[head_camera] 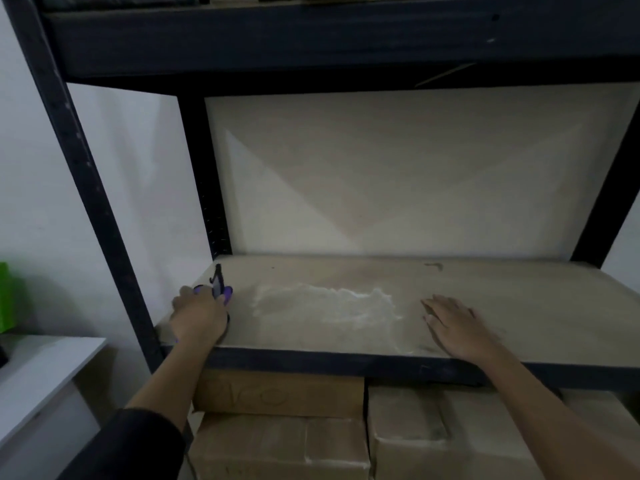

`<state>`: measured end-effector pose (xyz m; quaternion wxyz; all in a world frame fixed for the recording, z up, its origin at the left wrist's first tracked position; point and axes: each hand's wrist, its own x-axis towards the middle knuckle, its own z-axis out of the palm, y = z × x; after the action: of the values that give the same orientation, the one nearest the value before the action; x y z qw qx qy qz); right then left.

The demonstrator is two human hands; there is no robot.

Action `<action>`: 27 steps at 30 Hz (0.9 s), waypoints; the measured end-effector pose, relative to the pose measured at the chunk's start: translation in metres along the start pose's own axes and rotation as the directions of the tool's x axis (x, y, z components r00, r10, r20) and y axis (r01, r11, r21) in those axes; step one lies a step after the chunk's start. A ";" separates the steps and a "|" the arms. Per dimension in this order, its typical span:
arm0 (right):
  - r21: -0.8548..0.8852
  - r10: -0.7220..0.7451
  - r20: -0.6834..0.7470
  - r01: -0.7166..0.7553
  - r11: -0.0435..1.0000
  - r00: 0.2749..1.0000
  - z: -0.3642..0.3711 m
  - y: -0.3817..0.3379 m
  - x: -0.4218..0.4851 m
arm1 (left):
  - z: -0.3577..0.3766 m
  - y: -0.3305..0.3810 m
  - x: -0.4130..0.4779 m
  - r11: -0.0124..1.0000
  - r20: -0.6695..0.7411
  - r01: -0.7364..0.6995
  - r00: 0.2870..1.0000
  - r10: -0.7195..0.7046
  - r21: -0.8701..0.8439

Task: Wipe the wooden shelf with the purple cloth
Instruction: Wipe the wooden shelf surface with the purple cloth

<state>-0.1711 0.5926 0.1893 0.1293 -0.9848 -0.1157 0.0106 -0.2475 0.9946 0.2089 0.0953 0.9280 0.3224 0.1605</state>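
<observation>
both hands on wooden shelf (519, 306): left hand (199, 315) grips purple cloth (227, 294).

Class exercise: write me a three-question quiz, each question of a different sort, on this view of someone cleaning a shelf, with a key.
1. True or false: the left hand holds the purple cloth at the left end of the wooden shelf.
2. Multiple choice: the right hand is A) gripping the cloth, B) lying flat and open on the shelf, C) raised to the upper shelf.
3. Fill in: a whitish powdery patch lies on the shelf ______ the two hands.

Key
1. True.
2. B.
3. Between.
</observation>
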 end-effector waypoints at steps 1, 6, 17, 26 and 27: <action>-0.004 0.001 -0.003 -0.001 1.000 1.000 0.001 0.000 0.001 | 0.005 0.005 -0.001 0.998 0.009 -0.024 1.000 0.023 0.055; -0.005 0.012 0.000 -0.012 1.000 1.000 0.001 0.001 0.003 | 0.011 0.039 -0.020 0.930 0.147 -0.349 0.920 0.363 -0.112; -0.007 0.017 0.006 -0.017 1.000 1.000 0.000 0.000 0.003 | 0.012 0.024 0.031 0.995 0.013 -0.049 0.999 0.050 -0.086; 0.044 -0.029 -0.010 0.029 0.999 1.000 -0.005 0.009 0.016 | 0.026 0.064 0.013 0.859 0.087 -0.282 0.933 0.350 -0.428; 0.058 -0.027 -0.014 0.028 0.998 1.000 -0.006 0.009 0.019 | 0.027 0.060 0.020 0.878 -0.005 -0.227 0.969 0.248 -0.422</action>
<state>-0.1500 0.5869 0.1934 0.1590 -0.9789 -0.1281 0.0055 -0.1886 0.9589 0.2056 0.2797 0.9219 0.1619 0.2138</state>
